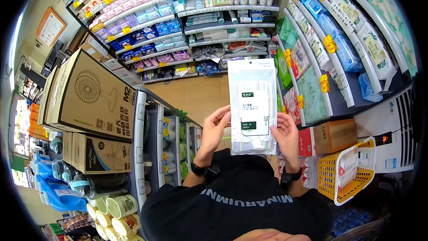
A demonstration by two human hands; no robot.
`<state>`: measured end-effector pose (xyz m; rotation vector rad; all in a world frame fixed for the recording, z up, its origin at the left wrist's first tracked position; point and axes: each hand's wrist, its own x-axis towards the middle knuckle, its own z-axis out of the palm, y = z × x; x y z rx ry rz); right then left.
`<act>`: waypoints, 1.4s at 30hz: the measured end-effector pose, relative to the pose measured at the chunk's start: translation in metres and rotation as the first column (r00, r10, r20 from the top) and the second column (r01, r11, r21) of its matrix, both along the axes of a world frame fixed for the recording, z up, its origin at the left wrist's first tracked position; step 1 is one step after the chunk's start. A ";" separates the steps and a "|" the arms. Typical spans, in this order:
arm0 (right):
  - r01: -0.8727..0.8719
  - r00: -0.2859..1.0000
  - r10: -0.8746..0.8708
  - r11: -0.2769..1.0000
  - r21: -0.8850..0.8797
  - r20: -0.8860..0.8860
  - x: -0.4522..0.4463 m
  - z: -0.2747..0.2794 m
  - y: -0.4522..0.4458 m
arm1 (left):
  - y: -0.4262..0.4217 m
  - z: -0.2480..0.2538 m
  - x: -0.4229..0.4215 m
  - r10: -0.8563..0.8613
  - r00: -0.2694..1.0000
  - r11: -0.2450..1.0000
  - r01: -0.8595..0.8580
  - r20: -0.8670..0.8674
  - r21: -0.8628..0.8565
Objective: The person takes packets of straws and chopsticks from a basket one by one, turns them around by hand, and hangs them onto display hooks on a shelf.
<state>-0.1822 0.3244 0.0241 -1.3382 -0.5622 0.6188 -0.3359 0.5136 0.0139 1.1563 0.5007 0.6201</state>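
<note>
A clear and white plastic packet (253, 107) with a green label, the number 50 and thin striped sticks inside is held upright in front of the chest. My left hand (216, 129) grips its left edge, the thumb near the front. On the lower right edge, my right hand (285, 136) holds the packet with the thumb on its face. Both wrists wear black bands. The packet's top end, with a hanging hole, rises above the hands over the tan floor.
Stocked shelves (232, 31) stand ahead, and more shelves (330, 49) line the right. At the left are fan boxes (93, 93) on a rack. A yellow basket (327, 178) holding packets sits at the lower right, beside a brown carton (335, 136).
</note>
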 end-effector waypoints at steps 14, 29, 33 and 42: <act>0.038 0.998 -0.037 0.999 -0.028 0.041 0.011 -0.012 0.001 | -0.002 0.000 0.010 -0.166 0.985 0.985 0.168 0.057 -0.040; -0.302 0.936 0.331 0.930 -0.208 0.123 0.000 0.010 0.016 | -0.019 -0.011 0.022 -0.467 0.882 0.877 0.453 -0.067 -0.159; -0.293 0.943 0.306 0.950 -0.110 0.129 -0.001 0.016 0.013 | -0.020 -0.003 0.025 -0.428 0.901 0.900 0.416 -0.076 -0.132; -0.197 0.975 0.186 0.976 0.088 0.118 0.012 0.007 -0.012 | -0.012 0.005 0.025 -0.220 0.968 0.975 0.223 -0.124 0.010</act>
